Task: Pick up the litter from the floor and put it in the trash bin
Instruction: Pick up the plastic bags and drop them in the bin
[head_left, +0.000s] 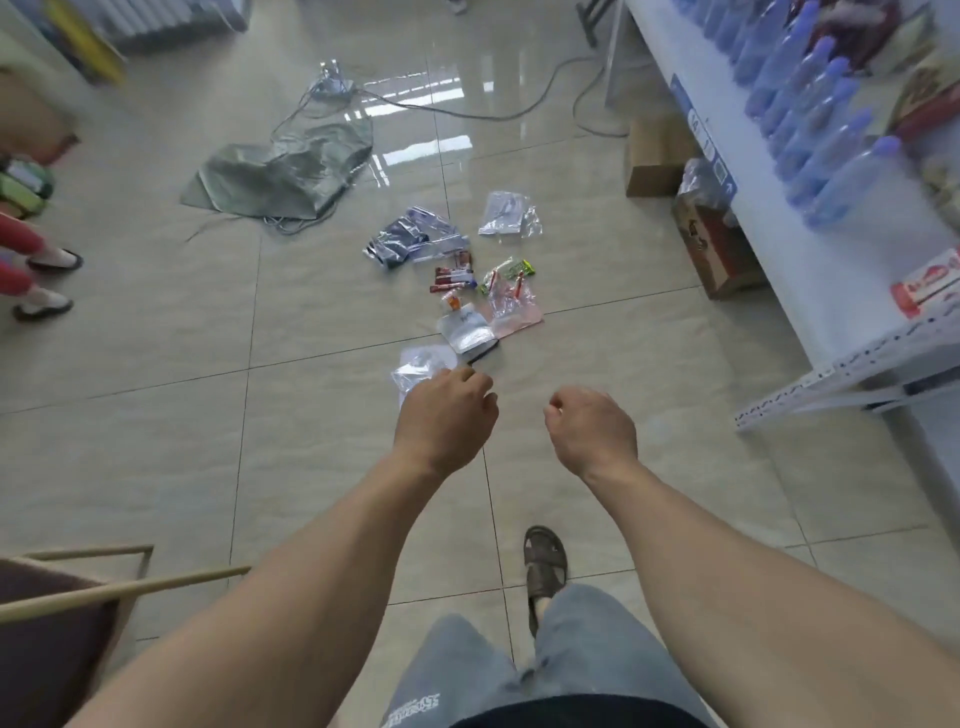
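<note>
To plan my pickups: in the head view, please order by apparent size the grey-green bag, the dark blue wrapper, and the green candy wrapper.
1. grey-green bag
2. dark blue wrapper
3. green candy wrapper
The bag lies farthest away yet looks largest.

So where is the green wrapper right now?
On the floor, mid-frame in the head view: the green wrapper lies right of the red sachets, above the pink bag.

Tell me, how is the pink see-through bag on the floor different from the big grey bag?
The pink bag is small, while the grey bag is far larger. The pink bag is see-through; the grey bag hides the floor beneath. The pink bag lies among the wrappers close to the left hand and right hand; the grey bag lies farther off, by the cables. Both lie crumpled on the tiled floor.
</note>
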